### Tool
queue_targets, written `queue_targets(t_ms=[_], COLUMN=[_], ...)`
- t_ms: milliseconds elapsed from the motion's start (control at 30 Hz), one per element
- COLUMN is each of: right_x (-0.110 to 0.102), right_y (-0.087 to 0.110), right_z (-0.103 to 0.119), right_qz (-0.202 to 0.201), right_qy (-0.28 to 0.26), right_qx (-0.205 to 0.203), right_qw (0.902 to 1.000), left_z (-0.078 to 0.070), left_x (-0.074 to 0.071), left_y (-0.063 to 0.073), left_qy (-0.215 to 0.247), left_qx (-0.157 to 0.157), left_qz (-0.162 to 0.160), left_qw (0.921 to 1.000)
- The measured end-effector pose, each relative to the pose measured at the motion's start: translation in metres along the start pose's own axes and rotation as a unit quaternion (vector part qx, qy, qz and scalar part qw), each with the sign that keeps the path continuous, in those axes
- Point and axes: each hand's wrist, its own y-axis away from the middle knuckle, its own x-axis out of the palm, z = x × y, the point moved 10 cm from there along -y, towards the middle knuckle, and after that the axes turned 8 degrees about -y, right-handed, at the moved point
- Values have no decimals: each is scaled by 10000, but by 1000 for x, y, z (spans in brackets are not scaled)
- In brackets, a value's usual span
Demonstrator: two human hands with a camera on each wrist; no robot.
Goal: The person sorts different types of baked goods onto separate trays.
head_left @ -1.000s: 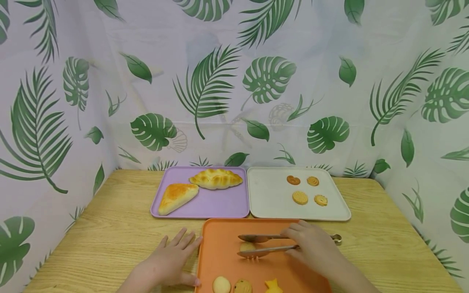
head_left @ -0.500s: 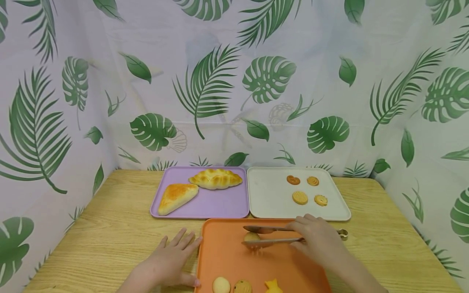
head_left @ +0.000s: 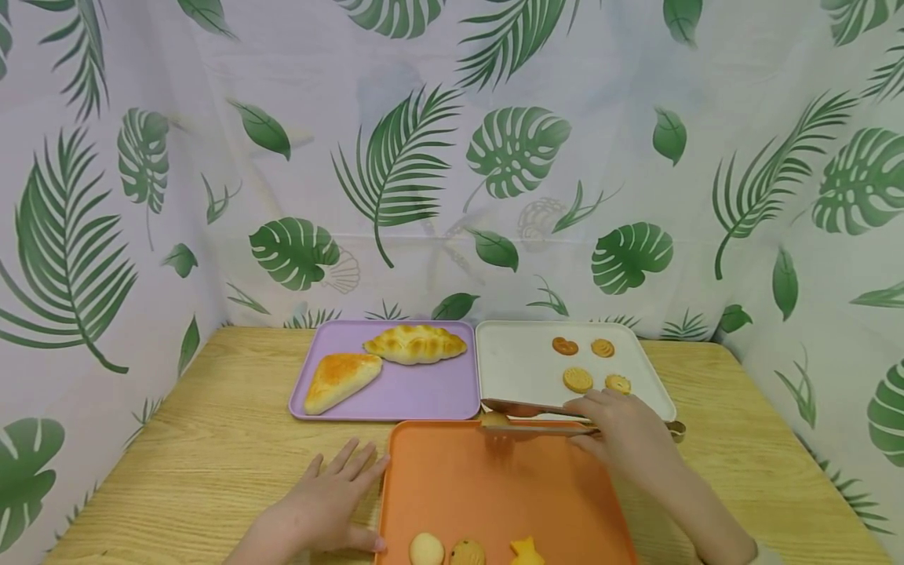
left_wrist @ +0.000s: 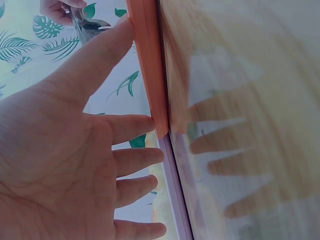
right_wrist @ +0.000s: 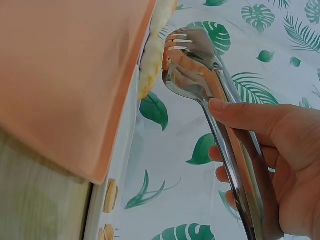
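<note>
My right hand (head_left: 628,431) grips metal tongs (head_left: 537,430), whose tips hold a small round cookie (head_left: 496,419) above the seam between the orange tray (head_left: 508,494) and the white tray (head_left: 523,361). In the right wrist view, thumb and fingers squeeze the tongs (right_wrist: 220,140) from both sides; the cookie is mostly hidden there. Fingers spread, my left hand (head_left: 328,498) touches the left edge of the orange tray with thumb and index finger. Near that tray's front lie a pale round cookie (head_left: 427,549), a dark-dotted cookie (head_left: 468,552) and a yellow fish-like cookie (head_left: 526,552).
Several cookies, among them a round one (head_left: 577,380) and a pretzel-shaped one (head_left: 565,346), lie on the white tray's right half. The purple tray (head_left: 424,396) bears a triangular bread (head_left: 342,383) and a braided bread (head_left: 417,344). Leaf-printed cloth (head_left: 452,188) walls the wooden table (head_left: 212,416).
My right hand has carried the tongs and round cookie away from me and slightly right, from above the orange tray to its far edge. The left hand has stayed put.
</note>
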Motion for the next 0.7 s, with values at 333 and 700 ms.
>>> queue_targets(t_ms=[333, 700], right_x=[-5, 2], right_y=[-10, -21], right_z=[-30, -71], right_qz=[-58, 240], right_qy=[96, 44], right_qx=[374, 991], right_qw=[9992, 9948], left_z=[-1, -1], left_x=[0, 0], left_y=[-1, -1], left_qy=[59, 37], left_qx=[15, 43], left_qz=[-2, -6], left_qw=[10000, 10000])
